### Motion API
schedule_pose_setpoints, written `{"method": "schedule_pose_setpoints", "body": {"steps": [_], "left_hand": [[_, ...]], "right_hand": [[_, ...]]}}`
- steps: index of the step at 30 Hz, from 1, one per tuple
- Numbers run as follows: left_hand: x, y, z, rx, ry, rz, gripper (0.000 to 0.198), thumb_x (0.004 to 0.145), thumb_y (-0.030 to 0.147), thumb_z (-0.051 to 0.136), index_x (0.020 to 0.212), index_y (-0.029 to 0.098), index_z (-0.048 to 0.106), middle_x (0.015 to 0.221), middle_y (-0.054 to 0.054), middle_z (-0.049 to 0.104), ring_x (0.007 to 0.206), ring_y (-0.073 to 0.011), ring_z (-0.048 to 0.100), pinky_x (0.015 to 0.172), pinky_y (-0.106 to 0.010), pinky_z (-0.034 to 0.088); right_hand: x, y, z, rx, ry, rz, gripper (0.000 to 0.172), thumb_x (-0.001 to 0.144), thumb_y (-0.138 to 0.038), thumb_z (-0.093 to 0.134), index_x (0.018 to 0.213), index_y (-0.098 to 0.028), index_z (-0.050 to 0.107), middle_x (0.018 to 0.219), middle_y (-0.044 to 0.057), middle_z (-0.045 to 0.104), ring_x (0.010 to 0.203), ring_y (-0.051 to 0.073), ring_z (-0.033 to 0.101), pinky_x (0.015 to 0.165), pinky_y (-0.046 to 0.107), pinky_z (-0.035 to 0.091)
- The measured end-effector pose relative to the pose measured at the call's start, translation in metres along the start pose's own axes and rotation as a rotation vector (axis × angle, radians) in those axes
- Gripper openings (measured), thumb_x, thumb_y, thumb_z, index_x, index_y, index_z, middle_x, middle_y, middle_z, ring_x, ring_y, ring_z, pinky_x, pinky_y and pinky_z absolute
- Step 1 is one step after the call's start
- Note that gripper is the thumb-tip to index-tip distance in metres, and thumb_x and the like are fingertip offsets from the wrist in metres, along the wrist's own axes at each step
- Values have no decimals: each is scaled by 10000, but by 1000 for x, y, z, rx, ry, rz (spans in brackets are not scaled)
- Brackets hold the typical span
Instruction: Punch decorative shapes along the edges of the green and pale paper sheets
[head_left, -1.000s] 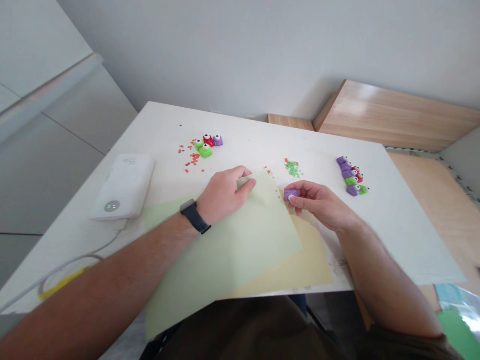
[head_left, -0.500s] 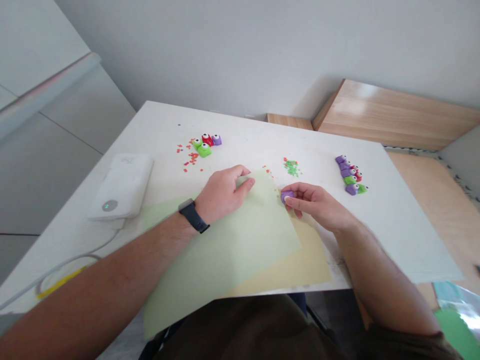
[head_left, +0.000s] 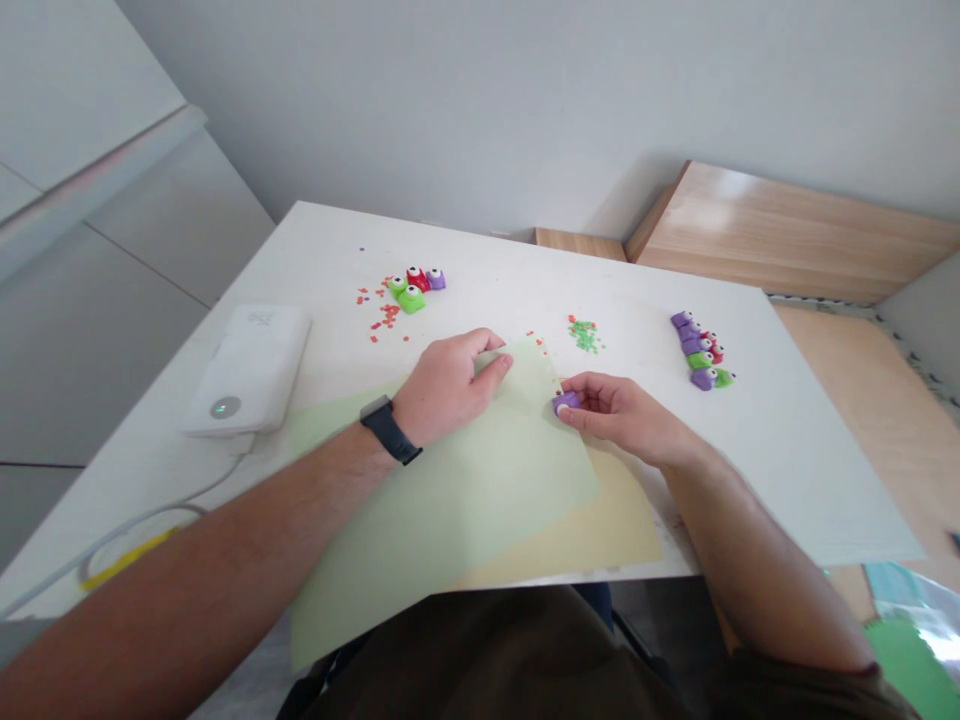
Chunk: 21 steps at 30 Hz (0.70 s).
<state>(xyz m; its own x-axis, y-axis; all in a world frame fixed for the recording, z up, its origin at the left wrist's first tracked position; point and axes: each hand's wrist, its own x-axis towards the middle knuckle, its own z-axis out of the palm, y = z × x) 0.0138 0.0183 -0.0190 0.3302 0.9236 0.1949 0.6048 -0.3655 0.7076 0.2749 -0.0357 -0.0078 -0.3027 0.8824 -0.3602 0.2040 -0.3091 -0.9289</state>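
A small purple craft punch point(head_left: 568, 400) with a white button is gripped in my right hand point(head_left: 619, 410), the thumb lying against the button. It sits at the right edge of a light green paper sheet point(head_left: 480, 480). My left hand point(head_left: 457, 385), wearing a dark watch, pinches that sheet near its far edge, the fingertips partly hidden. Beneath the green sheet lies a yellow paper sheet point(head_left: 600, 530). Just beyond my hands is a small pile of green punched bits point(head_left: 583, 335), with a few orange ones around it.
Toward the back left stand several green, red and purple punches point(head_left: 415, 288) beside orange scraps point(head_left: 388, 317). Another cluster of punches point(head_left: 701, 352) sits at the right. A white power bank point(head_left: 251, 365) with a cable point(head_left: 150, 515) lies at the left of the white table point(head_left: 780, 450).
My right hand has shifted slightly left with the purple punch, which now overlaps the green sheet's edge and is turned a little. My left hand stays nearly in place.
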Motion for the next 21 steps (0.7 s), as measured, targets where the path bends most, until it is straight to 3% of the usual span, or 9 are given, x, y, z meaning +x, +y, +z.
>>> {"method": "schedule_pose_setpoints", "body": {"steps": [15, 21], "left_hand": [[-1, 3, -2, 9, -4, 1, 281, 983, 441, 586, 1025, 199, 724, 858, -7, 762, 650, -162, 582, 680, -314, 430], [0, 3, -2, 3, 10, 5, 295, 987, 446, 578, 1039, 197, 725, 859, -16, 761, 664, -170, 590, 683, -319, 425]], "right_hand": [[-2, -3, 1, -171, 0, -27, 373, 895, -446, 788, 1177, -207, 738, 951, 24, 701, 834, 163, 620, 774, 326, 504], [1, 4, 0, -108, 75, -5, 427, 803, -441, 879, 1112, -199, 710, 958, 35, 718, 843, 166, 638, 799, 341, 516]]}}
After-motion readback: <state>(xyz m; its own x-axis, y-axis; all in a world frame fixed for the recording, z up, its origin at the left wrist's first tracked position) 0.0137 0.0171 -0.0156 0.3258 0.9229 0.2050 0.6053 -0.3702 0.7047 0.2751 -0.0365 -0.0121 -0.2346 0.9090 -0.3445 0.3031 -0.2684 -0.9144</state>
